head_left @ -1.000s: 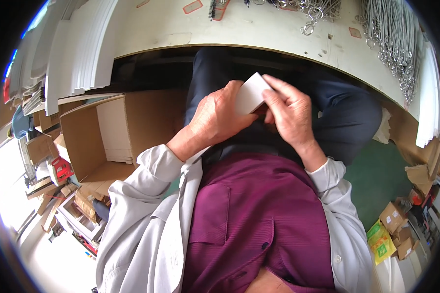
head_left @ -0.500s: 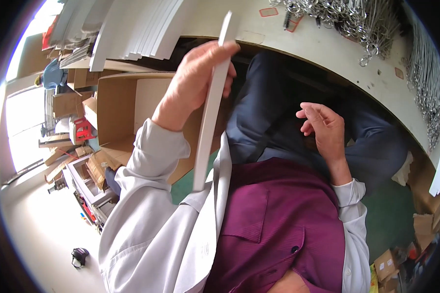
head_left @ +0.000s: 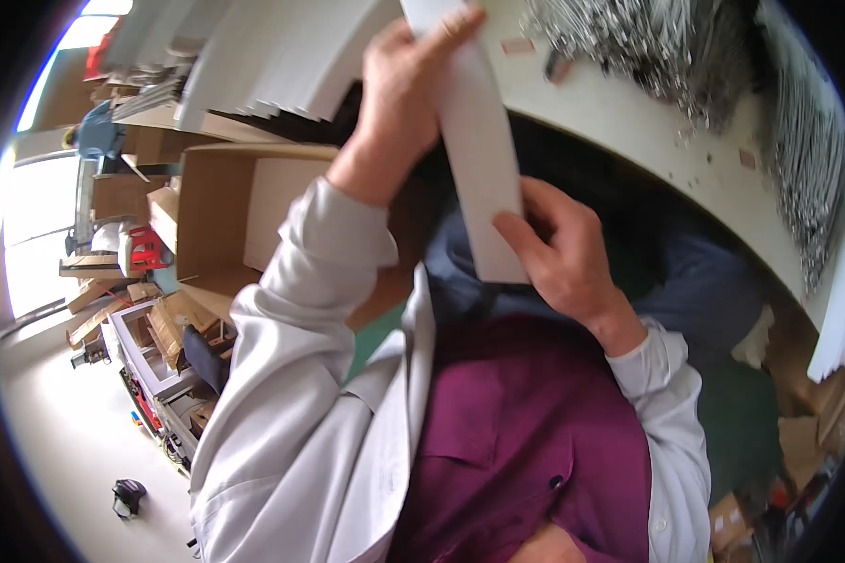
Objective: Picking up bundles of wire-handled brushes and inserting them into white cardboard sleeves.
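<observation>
One red stool: far left, near cardboard boxes.
Open cardboard box: below the row of white strips.
Left hand: fingers gripping the held strip's upper part, thumb across its face.
Held white strip: slanted between both hands, above the lap.
Right hand: thumb and fingers pinching its lower end.
Bench: carries heaped metal wires.

1 red stool (partly hidden) shows left of an open cardboard box.
</observation>
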A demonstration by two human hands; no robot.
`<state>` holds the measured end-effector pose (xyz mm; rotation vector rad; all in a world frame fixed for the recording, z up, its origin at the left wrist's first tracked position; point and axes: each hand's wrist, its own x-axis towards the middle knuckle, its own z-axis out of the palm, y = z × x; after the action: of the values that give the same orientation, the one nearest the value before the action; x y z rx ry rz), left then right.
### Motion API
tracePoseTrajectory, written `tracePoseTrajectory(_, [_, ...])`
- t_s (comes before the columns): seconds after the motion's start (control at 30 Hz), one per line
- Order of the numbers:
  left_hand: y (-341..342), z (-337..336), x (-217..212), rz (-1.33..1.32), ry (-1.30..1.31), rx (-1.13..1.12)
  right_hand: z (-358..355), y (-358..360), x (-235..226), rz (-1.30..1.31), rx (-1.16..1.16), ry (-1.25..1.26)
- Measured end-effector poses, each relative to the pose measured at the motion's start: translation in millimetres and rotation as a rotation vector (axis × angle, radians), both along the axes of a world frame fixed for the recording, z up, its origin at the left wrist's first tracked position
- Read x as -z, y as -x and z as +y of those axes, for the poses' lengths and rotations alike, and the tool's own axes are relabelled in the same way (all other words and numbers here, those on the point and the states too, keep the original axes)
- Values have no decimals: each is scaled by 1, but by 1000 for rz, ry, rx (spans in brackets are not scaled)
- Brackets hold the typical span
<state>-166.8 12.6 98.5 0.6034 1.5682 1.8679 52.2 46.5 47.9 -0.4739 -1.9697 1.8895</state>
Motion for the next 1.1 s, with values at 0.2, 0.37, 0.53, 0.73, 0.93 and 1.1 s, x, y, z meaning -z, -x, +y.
tracePoseTrajectory(0.2, [-60,-50,35,83,137,203,7,3,7,58,61,225])
tracePoseTrajectory(0.37, [-38,-66,30,185,145,49,17,1,10,-27,115,-82])
tracePoseTrajectory(0.53, [43,-97,-3,837,636,-274,59,-1,16,-10,384,-578])
tracePoseTrajectory(0.73, [156,-118,-12,1189,883,-437,90,-1,34,-9,438,-569])
tracePoseTrajectory(0.93, [254,-133,-10,1455,980,-510,96,3,39,-53,482,-480])
tracePoseTrajectory(1.1, [296,-149,2,1696,1186,-569,93,2,48,-51,507,-555])
